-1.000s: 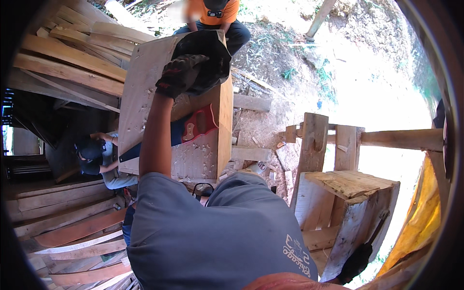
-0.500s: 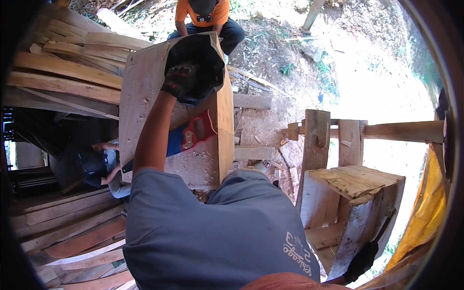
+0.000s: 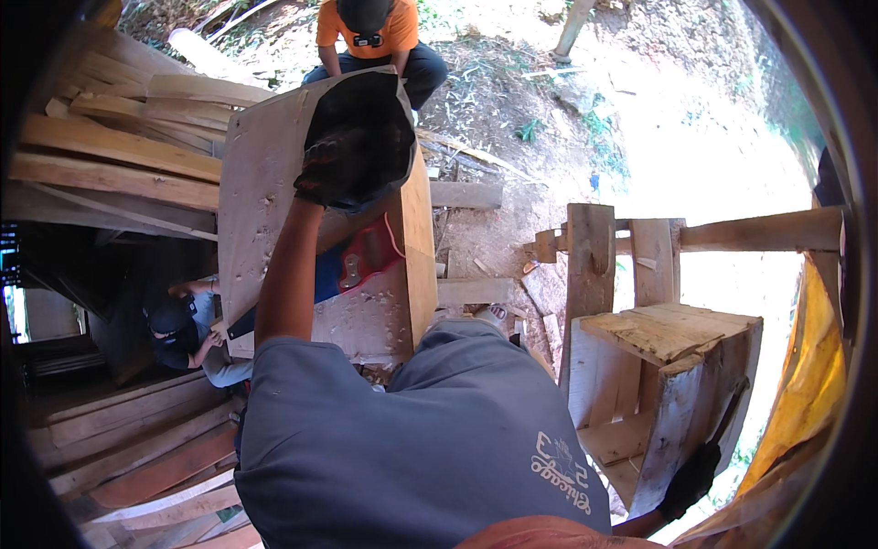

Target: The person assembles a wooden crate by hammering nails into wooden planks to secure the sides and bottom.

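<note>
My left hand (image 3: 325, 169), in a dark glove, is closed on a black plastic bag (image 3: 370, 128) at the far end of a wooden worktop (image 3: 251, 192). The bag's contents are too dark to make out. Below that wrist lies a handsaw (image 3: 366, 259) with a red handle and blue blade, partly hidden by my forearm. At the lower right my gloved right hand (image 3: 690, 480) grips a dark long-handled tool (image 3: 729, 416). That tool lies against the side of a wooden crate (image 3: 672, 384); what kind it is, I cannot tell.
Across the worktop crouches a person in an orange shirt (image 3: 393, 35). Another person (image 3: 178, 320) bends at the left, hands near the worktop's edge. Stacked planks (image 3: 110, 178) fill the left side. Wooden posts (image 3: 590, 265) and a yellow sheet (image 3: 800, 366) stand at the right.
My right hand and the dark tool have moved slightly up along the crate. My left hand stays at the bag. The person at the left has brought a hand to the worktop's edge.
</note>
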`<state>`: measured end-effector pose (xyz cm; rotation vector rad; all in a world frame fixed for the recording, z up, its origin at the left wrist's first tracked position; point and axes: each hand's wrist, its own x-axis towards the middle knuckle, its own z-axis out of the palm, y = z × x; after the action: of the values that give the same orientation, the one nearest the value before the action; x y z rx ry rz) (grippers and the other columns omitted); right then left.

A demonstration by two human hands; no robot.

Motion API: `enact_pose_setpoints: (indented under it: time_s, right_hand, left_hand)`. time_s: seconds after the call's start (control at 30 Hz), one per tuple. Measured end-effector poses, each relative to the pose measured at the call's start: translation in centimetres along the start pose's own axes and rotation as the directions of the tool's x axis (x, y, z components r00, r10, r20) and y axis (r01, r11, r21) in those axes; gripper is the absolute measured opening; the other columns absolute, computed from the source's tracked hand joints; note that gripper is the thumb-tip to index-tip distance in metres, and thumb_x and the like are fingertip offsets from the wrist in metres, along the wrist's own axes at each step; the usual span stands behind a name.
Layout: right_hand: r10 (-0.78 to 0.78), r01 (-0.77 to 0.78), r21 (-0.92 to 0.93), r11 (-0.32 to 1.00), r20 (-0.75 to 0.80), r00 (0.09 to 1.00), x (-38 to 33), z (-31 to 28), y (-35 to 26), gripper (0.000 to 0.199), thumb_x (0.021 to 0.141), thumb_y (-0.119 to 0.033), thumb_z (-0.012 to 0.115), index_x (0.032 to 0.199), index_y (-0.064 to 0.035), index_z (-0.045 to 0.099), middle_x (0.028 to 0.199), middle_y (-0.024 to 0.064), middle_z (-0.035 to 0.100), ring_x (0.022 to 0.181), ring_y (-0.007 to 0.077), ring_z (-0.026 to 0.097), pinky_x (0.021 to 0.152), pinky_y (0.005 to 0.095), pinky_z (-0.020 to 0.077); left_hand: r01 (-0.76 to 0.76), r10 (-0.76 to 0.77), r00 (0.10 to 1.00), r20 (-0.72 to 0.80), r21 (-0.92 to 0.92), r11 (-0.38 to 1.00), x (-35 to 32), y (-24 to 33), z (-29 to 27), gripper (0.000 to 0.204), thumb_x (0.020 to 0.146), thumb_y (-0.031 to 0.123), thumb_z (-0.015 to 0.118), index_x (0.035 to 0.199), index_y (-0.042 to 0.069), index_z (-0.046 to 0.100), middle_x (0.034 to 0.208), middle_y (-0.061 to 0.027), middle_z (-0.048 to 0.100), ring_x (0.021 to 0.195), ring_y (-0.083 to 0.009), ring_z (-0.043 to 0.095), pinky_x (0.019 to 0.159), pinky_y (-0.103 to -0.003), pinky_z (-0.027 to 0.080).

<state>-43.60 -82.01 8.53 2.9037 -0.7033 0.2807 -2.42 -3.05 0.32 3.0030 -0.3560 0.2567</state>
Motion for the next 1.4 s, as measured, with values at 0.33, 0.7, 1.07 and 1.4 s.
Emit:
enact_pose_setpoints:
  time_s: [0.33, 0.7, 1.07, 1.4]
  right_hand:
    - [0.112, -0.112, 0.017, 0.994, -0.046, 0.993, 2.8, -3.3, -6.5, 0.026, 0.106, -0.026, 0.061, 0.119, -0.0034, 0.069, 0.099, 0.0221, 0.075, 0.091, 0.0413, 0.074, 0.077, 0.0493, 0.0584]
    - [0.107, -0.114, -0.087, 0.99, -0.083, 0.991, 1.2, -2.8, -4.8, 0.023, 0.104, -0.025, 0.064, 0.117, -0.0074, 0.07, 0.105, 0.0132, 0.074, 0.09, 0.0331, 0.073, 0.079, 0.0434, 0.0582]
    - [0.654, -0.721, 0.656, 0.223, 0.448, 0.61, -2.8, -8.8, -9.4, 0.017, 0.097, -0.018, 0.074, 0.108, -0.007, 0.066, 0.079, 0.0067, 0.071, 0.07, 0.0161, 0.069, 0.061, 0.036, 0.0535]
    - [0.491, 0.0, 0.718, -0.696, 0.476, 0.73, -15.5, -8.2, -8.3, 0.03, 0.092, -0.006, 0.077, 0.112, -0.0068, 0.055, 0.085, 0.0083, 0.067, 0.061, 0.0123, 0.06, 0.051, 0.0267, 0.045]
  left_hand:
    - [0.032, 0.055, 0.95, -0.309, 0.271, 0.962, -3.8, -11.4, 3.8, 0.023, 0.102, 0.028, 0.068, 0.116, 0.01, 0.074, 0.112, -0.0064, 0.077, 0.103, -0.0259, 0.074, 0.091, -0.038, 0.057]
    - [-0.369, 0.075, 0.878, -0.473, -0.568, 0.736, 3.5, 4.2, -11.4, 0.021, 0.109, 0.011, 0.052, 0.117, -0.005, 0.065, 0.116, -0.0189, 0.073, 0.109, -0.0285, 0.071, 0.101, -0.04, 0.057]
    - [-0.649, 0.743, 0.469, -0.477, -0.757, -0.076, -0.3, 44.5, -12.4, 0.024, 0.088, -0.001, 0.075, 0.11, 0.004, 0.065, 0.106, -0.0117, 0.074, 0.109, -0.0357, 0.07, 0.098, -0.049, 0.053]
    - [-0.334, 0.841, 0.175, -0.513, -0.834, -0.439, -14.6, 65.9, -7.6, 0.03, 0.089, -0.003, 0.074, 0.113, 0.009, 0.06, 0.111, -0.0136, 0.074, 0.113, -0.0382, 0.068, 0.101, -0.05, 0.052]
